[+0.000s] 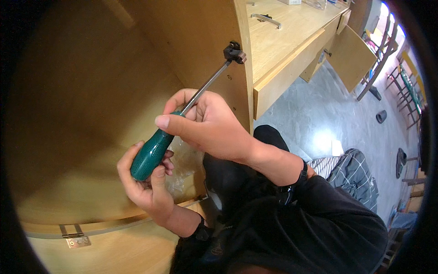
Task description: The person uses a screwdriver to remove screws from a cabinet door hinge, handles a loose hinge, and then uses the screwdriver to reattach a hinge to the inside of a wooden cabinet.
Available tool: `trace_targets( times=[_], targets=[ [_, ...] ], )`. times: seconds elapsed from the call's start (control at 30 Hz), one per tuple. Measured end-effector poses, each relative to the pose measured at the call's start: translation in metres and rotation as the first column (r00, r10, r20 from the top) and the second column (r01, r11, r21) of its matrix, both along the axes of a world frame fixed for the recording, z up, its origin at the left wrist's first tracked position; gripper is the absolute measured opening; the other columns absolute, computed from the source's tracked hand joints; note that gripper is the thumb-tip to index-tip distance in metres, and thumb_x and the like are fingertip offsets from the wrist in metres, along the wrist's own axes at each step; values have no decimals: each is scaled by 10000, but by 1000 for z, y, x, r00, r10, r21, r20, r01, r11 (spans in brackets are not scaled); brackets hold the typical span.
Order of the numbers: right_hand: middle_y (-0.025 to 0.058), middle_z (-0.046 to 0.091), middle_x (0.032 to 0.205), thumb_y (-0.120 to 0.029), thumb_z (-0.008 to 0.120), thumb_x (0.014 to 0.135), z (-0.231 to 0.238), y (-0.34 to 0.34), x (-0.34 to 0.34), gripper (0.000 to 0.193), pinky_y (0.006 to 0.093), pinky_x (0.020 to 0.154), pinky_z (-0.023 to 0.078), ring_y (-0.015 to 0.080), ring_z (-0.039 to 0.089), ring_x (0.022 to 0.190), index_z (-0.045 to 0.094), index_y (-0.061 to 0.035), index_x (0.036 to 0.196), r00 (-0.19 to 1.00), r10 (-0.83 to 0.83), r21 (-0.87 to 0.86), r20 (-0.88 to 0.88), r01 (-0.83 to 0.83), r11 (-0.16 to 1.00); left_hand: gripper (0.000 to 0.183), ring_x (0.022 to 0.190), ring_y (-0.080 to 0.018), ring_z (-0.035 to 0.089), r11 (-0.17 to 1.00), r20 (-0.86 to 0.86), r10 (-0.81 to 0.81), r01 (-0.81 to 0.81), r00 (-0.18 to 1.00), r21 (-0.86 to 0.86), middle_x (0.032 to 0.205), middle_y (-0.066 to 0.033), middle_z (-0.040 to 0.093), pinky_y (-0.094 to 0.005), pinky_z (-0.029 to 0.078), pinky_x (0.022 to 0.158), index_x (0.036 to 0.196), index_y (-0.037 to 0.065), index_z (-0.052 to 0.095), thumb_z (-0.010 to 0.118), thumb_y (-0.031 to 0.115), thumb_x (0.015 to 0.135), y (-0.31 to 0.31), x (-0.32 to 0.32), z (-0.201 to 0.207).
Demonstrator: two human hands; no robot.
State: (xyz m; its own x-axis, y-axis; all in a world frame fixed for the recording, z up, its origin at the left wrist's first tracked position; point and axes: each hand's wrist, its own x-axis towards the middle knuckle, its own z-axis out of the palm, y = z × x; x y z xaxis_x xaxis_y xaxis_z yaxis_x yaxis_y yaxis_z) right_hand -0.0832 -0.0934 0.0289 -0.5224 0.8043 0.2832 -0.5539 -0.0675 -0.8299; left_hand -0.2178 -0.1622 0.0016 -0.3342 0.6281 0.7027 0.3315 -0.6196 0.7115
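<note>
A screwdriver [150,154] with a dark green textured handle and a long metal shaft slants up to the right. My left hand [153,192] curls round the butt end of its handle, with fingers on both sides. Higher up, my right hand [210,121] pinches the screwdriver where the handle meets the shaft. The shaft's far end meets a small black and copper-coloured cabinet catch [234,53] on the front edge of the wooden side panel [200,41]. The exact contact of the tip is too small to make out.
A clear plastic bag [178,176] lies behind my left hand inside the cabinet. At lower left is a door with a metal hinge [78,242]. To the right are a desk with a metal handle [267,20] on top, an open door [351,57], clothing [355,176] and slippers [381,117] on the floor.
</note>
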Motion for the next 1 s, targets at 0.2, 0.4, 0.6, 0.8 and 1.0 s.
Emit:
trace_targets(
  times=[0.2, 0.4, 0.6, 0.8, 1.0],
  targets=[
    [-59, 532, 694, -101, 680, 807, -25, 18, -1, 296, 162, 441, 283, -16, 404, 521, 477, -29, 1010, 996, 21, 152, -84, -8, 988, 364, 598, -104, 470, 952, 167, -221, 250, 961, -178, 780, -97, 528, -184, 368, 541, 1069, -16, 487, 640, 217, 835, 0, -9, -4],
    [-50, 542, 685, -96, 662, 819, -8, 5, 2, 220, 154, 460, 291, -28, 417, 544, 516, -26, 968, 997, 10, 30, 75, -13, 999, 328, 618, -91, 430, 979, -314, 164, -115, 935, 170, 815, -42, 481, -191, 363, 578, 1052, -3, 466, 631, 180, 835, 12, -11, -12],
    [-63, 516, 658, -128, 655, 829, -24, 14, -1, 142, 159, 451, 278, -25, 402, 533, 549, -35, 848, 996, -59, 153, -72, 70, 986, 373, 767, -124, 454, 956, 144, -82, 118, 986, -268, 887, -79, 499, -231, 398, 684, 957, 5, 507, 689, 284, 788, 5, -9, -9],
    [-67, 466, 560, -161, 648, 834, -5, 9, 6, 269, 175, 415, 242, -11, 367, 472, 489, -28, 1005, 993, 79, -43, 91, -76, 996, 231, 690, -113, 454, 966, -457, 213, -115, 864, 232, 863, -76, 500, -220, 376, 616, 934, 14, 531, 635, 175, 807, 16, -8, -1],
    [-36, 518, 628, -162, 679, 807, -16, 17, 12, 273, 175, 441, 304, 11, 429, 520, 509, 9, 934, 996, -41, 160, 81, 27, 987, 229, 486, -76, 391, 934, 191, -64, 126, 979, -335, 736, -53, 500, -188, 278, 444, 909, -6, 526, 558, 217, 867, 4, -2, 1]
  ],
)
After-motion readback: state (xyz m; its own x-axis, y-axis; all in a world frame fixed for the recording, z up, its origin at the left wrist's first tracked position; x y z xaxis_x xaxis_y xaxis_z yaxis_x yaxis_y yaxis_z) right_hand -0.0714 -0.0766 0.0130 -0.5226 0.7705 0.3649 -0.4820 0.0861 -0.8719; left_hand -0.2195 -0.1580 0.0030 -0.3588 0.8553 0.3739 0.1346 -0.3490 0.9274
